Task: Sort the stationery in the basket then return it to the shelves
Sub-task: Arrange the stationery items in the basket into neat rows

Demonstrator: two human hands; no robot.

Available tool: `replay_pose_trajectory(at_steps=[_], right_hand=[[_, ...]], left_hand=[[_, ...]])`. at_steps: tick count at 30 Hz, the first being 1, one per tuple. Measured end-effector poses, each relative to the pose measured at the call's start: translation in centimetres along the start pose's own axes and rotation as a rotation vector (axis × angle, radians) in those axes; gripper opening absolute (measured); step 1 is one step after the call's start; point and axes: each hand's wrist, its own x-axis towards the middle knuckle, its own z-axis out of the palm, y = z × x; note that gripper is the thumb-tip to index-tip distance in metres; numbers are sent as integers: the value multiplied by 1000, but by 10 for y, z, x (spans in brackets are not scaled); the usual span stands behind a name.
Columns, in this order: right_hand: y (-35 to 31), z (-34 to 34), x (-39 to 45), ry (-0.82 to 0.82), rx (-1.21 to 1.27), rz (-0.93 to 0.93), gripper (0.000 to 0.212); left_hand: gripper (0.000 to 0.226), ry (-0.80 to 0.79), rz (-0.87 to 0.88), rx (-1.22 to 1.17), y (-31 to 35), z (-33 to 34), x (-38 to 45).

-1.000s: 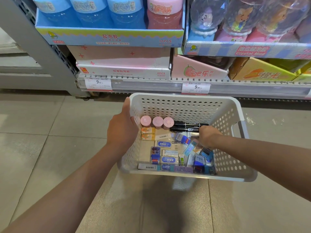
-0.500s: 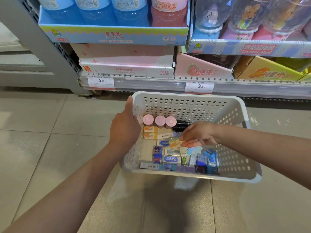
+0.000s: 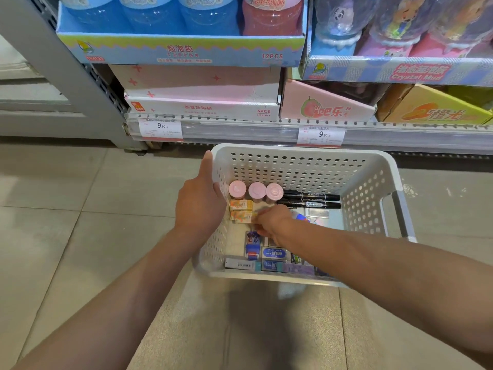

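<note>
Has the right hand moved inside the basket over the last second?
Yes. The right hand has shifted left, away from the black markers and over toward the orange boxes near the basket's left wall.

One white perforated basket (image 3: 301, 166) holds three pink-capped tubes (image 3: 256, 191) along its far wall, two black markers (image 3: 310, 200) beside them, and two orange boxes (image 3: 241, 210). Above the basket, two price tags (image 3: 160, 127) hang on the shelf edge.

price tags (image 3: 160, 127), grey floor tiles (image 3: 66, 236)
</note>
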Motion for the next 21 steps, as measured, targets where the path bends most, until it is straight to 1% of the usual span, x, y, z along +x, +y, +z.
replay_pose_trajectory(at_steps=[1,2,3,5,7,10,11,13,15,19,21], right_hand=[[2,3,5,2,11,-14,34],[3,6,9,24,11,-18,35],[5,10,13,60,10,-14,32],[8,16,19,119,31,4,19],[9,19,20,133,67,16,12],[9,21,21,141,66,18,9],[9,22,22,149,54,18,11],[10,23,27,163,19,12,29],[11,24,32,173,-24,7,37],[8,21,33,156,-86,-8,36],[1,20,26,116,-88,0,24]], left_hand=[[60,-1,-1,0,0,0,0],[60,-1,-1,0,0,0,0],[60,2,-3,-2,0,0,0],[61,8,-14,1,0,1,0],[61,12,-20,5,-1,2,1],[61,14,-20,4,-1,3,1],[61,16,-22,6,-1,3,1],[61,20,-23,11,-1,3,1],[61,18,-25,12,0,3,1],[61,11,-23,13,0,3,1],[61,10,-29,20,0,3,1]])
